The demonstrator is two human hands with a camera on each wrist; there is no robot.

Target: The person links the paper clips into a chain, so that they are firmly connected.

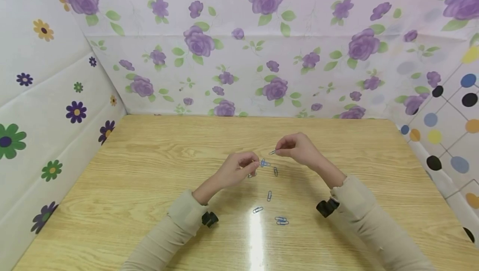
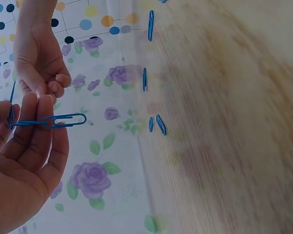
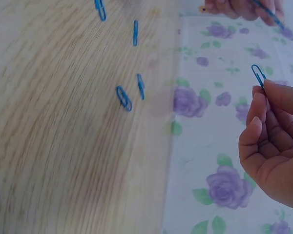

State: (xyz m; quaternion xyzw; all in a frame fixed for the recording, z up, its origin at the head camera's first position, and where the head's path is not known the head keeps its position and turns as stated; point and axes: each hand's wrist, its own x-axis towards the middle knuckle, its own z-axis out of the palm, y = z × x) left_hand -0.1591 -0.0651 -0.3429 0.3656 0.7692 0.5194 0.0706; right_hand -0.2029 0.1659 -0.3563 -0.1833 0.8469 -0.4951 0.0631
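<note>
Head view: we see both hands above the desk, nearer its far edge. The left hand pinches what looks like a chain of clips; the right hand pinches a single clip. Loose clips lie toward the near edge, in no container. Left wrist view: we note the chain's end projecting, presumably for access. Right wrist view: we find the single clip gripped at one end, likely to expose its other loop.

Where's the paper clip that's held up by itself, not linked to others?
In the head view, the single paper clip is pinched in the right grip, just up and right of the linked clips held in the left grip.
</note>
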